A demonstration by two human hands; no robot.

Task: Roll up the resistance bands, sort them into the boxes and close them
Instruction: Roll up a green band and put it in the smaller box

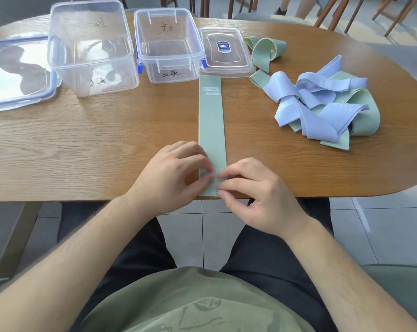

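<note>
Head view. By my reading the job has barely begun: no rolled band shows anywhere, and both boxes stand uncovered.

One green band [211,121] lies flat and straight down the middle of the frame. Its far end nearly touches the small lid [226,52] and its near end sits at the table [94,140] edge.

My left hand [176,171] is curled over that near end from the left. My right hand [255,195] comes in from the right, with forefinger and thumb nipping the band's last stretch. Both seem to pinch it, though the fingertips are blurred. I take this as the first turn of the roll being started.

Left to do, as I judge it:
- roll this band;
- roll the pile of bands [322,106] at centre right, a tangle of pale blue and green;
- roll the looped green band [266,50] at upper right, beside the small lid;
- sort them, then put on the lids.

Containers:
- The large clear box [66,75] at upper left holds nothing I can see. There are only dark handwritten marks on its walls.
- The smaller clear box [171,70] at upper centre has blue clasps and looks just as empty, with similar marks.
- The large lid [18,73], blue-edged, lies flat at the far left edge of the frame, touching the large box.
- The small lid rests just right of the smaller box, with a blue sticker on it.
</note>
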